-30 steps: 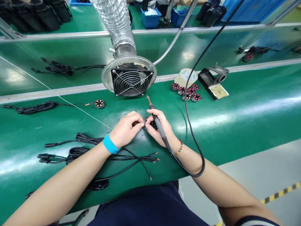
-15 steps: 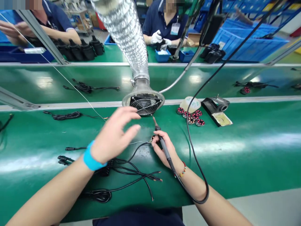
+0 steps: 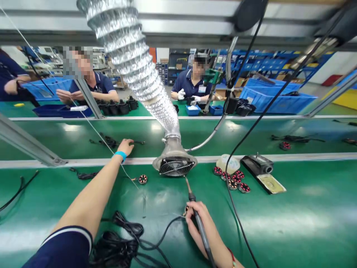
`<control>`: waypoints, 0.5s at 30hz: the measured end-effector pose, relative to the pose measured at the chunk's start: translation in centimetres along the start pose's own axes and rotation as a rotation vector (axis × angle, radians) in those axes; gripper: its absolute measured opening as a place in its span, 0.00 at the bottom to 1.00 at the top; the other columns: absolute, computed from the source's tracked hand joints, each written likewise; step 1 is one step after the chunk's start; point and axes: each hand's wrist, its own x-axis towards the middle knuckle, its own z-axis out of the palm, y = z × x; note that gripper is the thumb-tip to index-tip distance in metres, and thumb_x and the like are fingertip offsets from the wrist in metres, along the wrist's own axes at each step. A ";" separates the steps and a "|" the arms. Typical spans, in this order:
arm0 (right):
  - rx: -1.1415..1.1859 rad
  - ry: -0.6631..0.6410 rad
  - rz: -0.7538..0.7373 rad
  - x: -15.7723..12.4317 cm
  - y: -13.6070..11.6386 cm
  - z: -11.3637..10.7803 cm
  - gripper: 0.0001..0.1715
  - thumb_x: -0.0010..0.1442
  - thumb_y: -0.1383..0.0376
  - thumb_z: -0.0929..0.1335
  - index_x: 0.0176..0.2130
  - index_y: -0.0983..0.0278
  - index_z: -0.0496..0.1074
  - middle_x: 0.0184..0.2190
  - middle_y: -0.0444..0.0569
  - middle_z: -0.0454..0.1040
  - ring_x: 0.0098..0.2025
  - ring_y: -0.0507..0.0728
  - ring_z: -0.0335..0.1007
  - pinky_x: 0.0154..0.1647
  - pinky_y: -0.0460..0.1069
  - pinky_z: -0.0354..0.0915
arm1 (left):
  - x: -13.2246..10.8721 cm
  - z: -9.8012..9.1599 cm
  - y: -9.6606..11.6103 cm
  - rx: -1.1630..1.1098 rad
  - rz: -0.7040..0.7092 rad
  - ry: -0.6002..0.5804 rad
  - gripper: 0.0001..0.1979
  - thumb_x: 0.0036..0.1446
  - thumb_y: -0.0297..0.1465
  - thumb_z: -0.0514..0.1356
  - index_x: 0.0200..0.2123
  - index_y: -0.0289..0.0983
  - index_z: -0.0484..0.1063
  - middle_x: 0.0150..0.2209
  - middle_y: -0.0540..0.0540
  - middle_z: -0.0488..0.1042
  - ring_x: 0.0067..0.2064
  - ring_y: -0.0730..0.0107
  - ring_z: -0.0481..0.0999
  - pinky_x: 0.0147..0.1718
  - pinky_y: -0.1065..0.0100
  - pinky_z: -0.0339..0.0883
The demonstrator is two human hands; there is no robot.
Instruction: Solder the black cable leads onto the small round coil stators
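Note:
My left hand (image 3: 126, 146), with a blue band at the wrist, reaches over the white rail to the black cable bundle (image 3: 109, 141) on the far strip. Its fingers are slightly curved and apart; whether they touch the cable is unclear. My right hand (image 3: 205, 227) is closed around a soldering iron (image 3: 199, 225), its tip pointing up toward the fan. At my right fingertips is a small motor stator (image 3: 186, 210), partly hidden, with a black cable (image 3: 170, 225) running from it. Another stator (image 3: 143, 179) lies left of the fan, with a cable partly behind my left arm.
A fume fan (image 3: 176, 167) hangs on a foil duct (image 3: 145, 78) mid-bench. To the right are several red-wound stators (image 3: 235, 178) and a soldering iron stand (image 3: 258, 165). Coiled cables (image 3: 117, 242) lie at front left. Co-workers sit across the bench.
My left hand has moved forward and left, past the rail to the far cable bundle. My right hand still holds the soldering iron. The view has tilted up.

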 end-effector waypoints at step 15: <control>0.037 -0.058 -0.093 -0.3 2.8 0.4 0.27 0.55 0.77 0.64 0.52 0.57 0.62 0.27 0.41 0.74 0.29 0.54 0.73 0.35 0.48 0.72 | 4.5 -0.8 -2.3 0.023 -0.022 -0.001 0.17 0.62 0.37 0.58 0.52 0.35 0.68 0.51 0.41 0.71 0.48 0.62 0.74 0.46 0.55 0.71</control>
